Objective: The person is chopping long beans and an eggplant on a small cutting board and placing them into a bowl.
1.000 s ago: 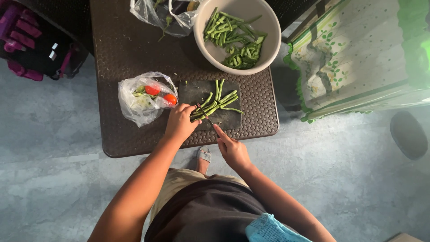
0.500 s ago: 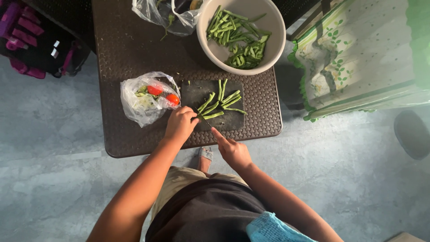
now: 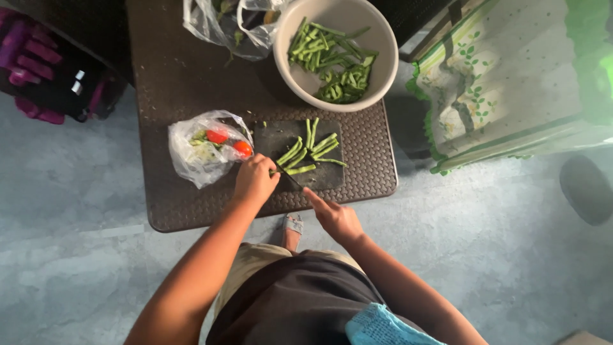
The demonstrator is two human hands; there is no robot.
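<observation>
A dark cutting board point(image 3: 323, 176) lies at the near edge of a brown table point(image 3: 185, 83). Several green beans point(image 3: 310, 150) lie on it. My left hand point(image 3: 255, 181) rests on the board's left end, fingers curled over the bean ends. My right hand point(image 3: 335, 216) grips a small dark knife point(image 3: 290, 177), index finger stretched along it, the blade next to my left fingers.
A beige bowl point(image 3: 383, 48) with whole and cut beans stands behind the board. A clear bag with red tomatoes point(image 3: 205, 145) lies left of it, another plastic bag point(image 3: 223, 22) at the back. A pink and black bag point(image 3: 45, 70) sits on the floor left, patterned cloth point(image 3: 504, 76) right.
The bundle of beans has been pushed together and shifted slightly left under my left hand. The knife has moved a little along the beans. The view shifted slightly.
</observation>
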